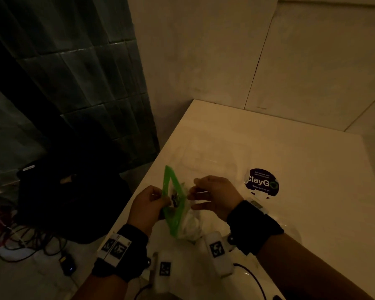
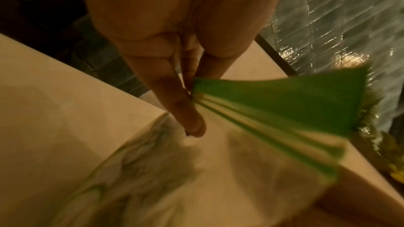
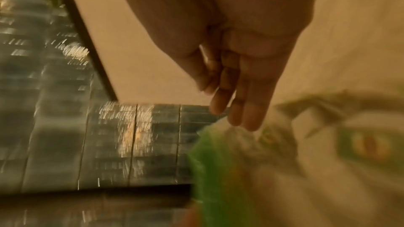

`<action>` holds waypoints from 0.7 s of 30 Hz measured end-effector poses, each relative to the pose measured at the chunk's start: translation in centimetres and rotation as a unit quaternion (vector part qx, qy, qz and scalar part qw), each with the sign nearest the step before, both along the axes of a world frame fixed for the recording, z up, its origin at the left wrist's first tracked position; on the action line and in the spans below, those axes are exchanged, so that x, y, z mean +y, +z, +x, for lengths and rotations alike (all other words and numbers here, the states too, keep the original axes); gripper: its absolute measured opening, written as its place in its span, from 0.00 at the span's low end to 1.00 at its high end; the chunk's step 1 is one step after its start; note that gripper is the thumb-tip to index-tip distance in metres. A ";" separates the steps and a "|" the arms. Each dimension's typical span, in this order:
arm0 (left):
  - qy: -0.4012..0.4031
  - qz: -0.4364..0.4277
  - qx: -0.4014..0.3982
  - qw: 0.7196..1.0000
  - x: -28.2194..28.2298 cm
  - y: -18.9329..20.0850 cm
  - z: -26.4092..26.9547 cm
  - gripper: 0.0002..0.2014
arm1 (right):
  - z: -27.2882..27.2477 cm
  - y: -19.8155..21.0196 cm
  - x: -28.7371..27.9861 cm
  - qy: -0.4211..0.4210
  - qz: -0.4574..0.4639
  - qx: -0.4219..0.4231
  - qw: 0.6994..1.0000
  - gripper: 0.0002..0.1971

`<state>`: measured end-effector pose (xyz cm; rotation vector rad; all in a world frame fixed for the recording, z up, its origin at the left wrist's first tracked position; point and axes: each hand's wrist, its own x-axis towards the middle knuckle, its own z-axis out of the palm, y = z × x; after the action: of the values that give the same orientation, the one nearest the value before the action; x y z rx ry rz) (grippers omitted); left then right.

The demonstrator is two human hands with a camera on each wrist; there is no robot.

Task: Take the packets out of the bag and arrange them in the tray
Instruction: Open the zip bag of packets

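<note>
My left hand (image 1: 148,203) pinches the green-rimmed bag (image 1: 175,204) mouth; my right hand (image 1: 212,197) pinches its clear side. If I pull too hard the thin film may tear, spilling packets (image 1: 189,224) over the worktop (image 1: 290,169) edge.

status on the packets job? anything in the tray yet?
Early stage. Done: nothing visible in the clear tray. In hand: left hand and right hand each pinch a side of the green-edged bag, pulling its mouth open. Left: all packets, which sit inside the bag.
</note>
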<state>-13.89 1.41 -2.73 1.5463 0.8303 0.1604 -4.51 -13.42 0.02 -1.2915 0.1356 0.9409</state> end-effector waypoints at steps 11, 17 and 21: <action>0.082 -0.020 -0.019 0.996 1.2 -0.6 0.4 0.04 | 0.5 -2.0 -0.6 -0.042 0.070 0.099 0.992 0.09; 0.103 -0.076 0.010 0.992 2.1 -0.4 0.7 0.04 | -0.3 -3.2 -0.3 0.013 0.075 0.117 0.990 0.09; 0.119 -0.370 0.030 0.921 1.8 0.8 1.3 0.12 | -0.6 -4.5 -0.3 0.035 -0.067 0.033 0.997 0.07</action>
<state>-12.57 3.22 -1.96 0.7390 0.9809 -0.0303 -5.11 -13.74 -4.48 -1.3963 0.2085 1.0502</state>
